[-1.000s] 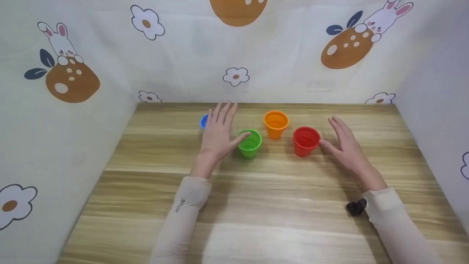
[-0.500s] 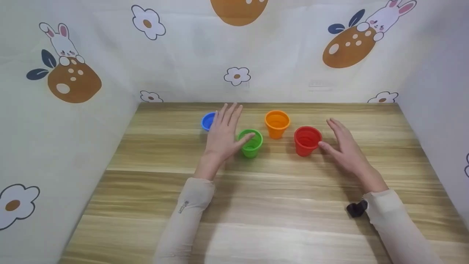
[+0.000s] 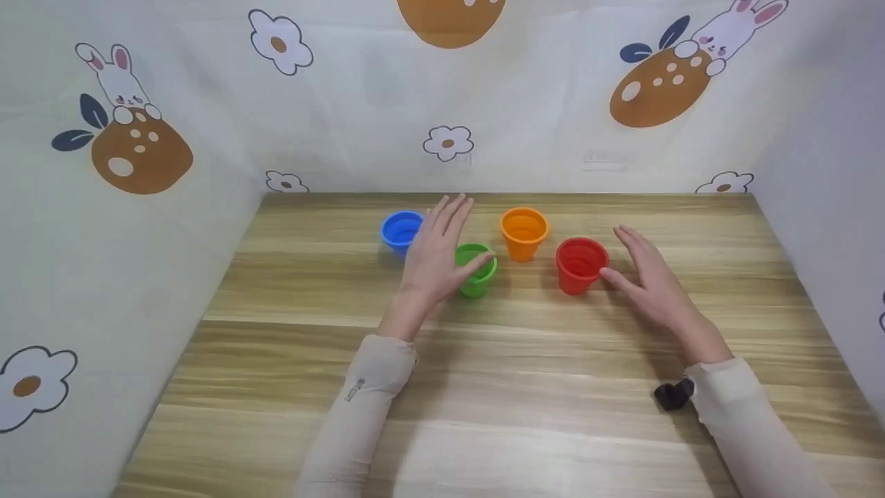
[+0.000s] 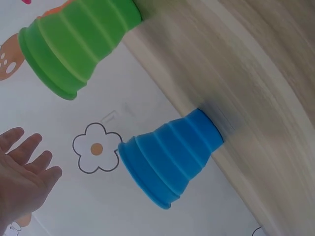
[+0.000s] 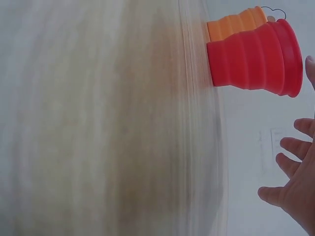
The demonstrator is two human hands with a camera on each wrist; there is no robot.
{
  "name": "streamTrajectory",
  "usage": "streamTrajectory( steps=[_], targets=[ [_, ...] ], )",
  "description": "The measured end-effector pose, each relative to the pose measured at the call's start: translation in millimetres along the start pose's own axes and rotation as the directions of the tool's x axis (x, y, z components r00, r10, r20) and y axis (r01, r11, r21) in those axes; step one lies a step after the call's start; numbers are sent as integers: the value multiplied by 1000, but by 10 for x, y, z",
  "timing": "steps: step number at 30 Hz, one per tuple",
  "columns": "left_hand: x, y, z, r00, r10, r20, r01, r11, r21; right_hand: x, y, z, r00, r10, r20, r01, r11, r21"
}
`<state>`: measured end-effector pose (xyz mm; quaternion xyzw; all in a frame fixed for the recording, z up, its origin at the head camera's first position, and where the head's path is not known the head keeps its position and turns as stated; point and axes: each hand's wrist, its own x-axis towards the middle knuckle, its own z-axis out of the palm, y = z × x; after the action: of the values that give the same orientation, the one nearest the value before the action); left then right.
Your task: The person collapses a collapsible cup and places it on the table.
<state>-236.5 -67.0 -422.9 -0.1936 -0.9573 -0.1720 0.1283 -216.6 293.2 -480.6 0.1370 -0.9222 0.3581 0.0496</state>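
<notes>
Four ribbed cups would be several: a blue cup (image 3: 399,232), a green cup (image 3: 476,280), an orange cup (image 3: 523,238) and a red cup (image 3: 579,270) stand upright on the wooden table. My left hand (image 3: 437,259) hovers over the left side of the green cup with fingers extended, hiding part of it and the blue cup's right edge. In the left wrist view, the green cup (image 4: 81,42) and blue cup (image 4: 172,157) stand apart from the hand. Right of the red cup, my right hand (image 3: 653,280) has its fingers spread; its thumb is close to the rim, holding nothing.
A patterned cloth wall (image 3: 366,90) rises behind the table (image 3: 525,387), with side walls left and right. A small black object (image 3: 673,395) sits by the right cuff.
My left hand has moved right, away from the blue cup and further over the green one, so more of the blue cup shows. The right hand has barely moved.
</notes>
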Motion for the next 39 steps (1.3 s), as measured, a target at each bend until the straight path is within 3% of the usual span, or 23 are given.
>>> streamTrajectory(
  steps=[14, 24, 39],
  targets=[
    [52, 188, 68, 999, 27, -25, -29, 994, -101, -2, -8, 32, 1000, -10, 16, 10, 1000, 1],
    [82, 331, 93, 999, 18, 30, -14, 989, -145, -9, -23, 38, 1000, -17, 16, 17, 1000, 12],
    [83, 480, 183, 1000, 13, 18, -9, 975, -221, -24, -48, 40, 1000, -8, 18, 7, 999, 36]
  ],
)
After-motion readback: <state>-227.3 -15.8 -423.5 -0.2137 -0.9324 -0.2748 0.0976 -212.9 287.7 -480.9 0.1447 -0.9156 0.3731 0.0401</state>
